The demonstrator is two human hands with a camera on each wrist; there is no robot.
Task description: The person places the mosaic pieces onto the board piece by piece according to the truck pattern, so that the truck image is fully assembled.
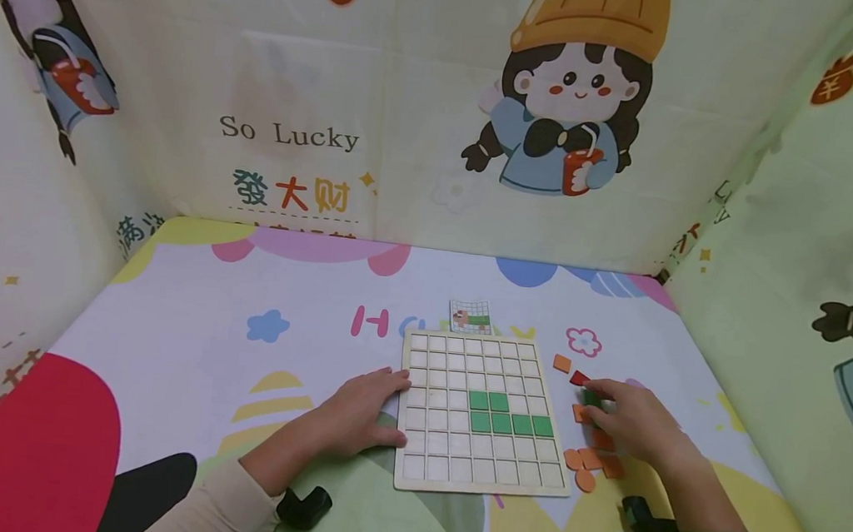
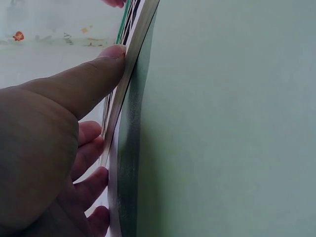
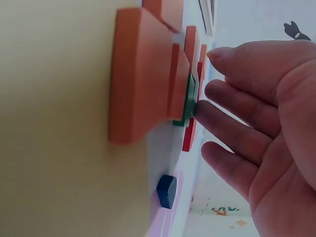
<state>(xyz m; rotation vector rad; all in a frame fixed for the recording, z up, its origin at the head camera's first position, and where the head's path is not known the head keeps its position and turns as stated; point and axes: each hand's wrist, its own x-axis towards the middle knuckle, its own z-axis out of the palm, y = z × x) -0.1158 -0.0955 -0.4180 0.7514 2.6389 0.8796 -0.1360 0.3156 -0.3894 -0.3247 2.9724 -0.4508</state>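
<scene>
A wooden grid board (image 1: 435, 467) with white cells lies on the table, and several green square tiles (image 1: 501, 423) fill cells in two of its rows. My left hand (image 1: 358, 411) rests against the board's left edge, its thumb and fingertips touching the side. Right of the board, my right hand (image 1: 636, 420) reaches over loose pieces, fingertips at a green tile (image 3: 189, 101) that they partly cover in the head view. In the right wrist view the fingers are loosely extended. Around it lie a red piece (image 1: 579, 378) and orange squares (image 1: 562, 363).
A small pattern card (image 1: 471, 317) lies behind the board's far edge. Several orange pieces, round (image 1: 585, 481) and square (image 1: 612, 467), lie beside its near right corner. A dark blue piece (image 3: 167, 191) shows in the right wrist view. Printed cloth walls (image 1: 408, 114) enclose the table.
</scene>
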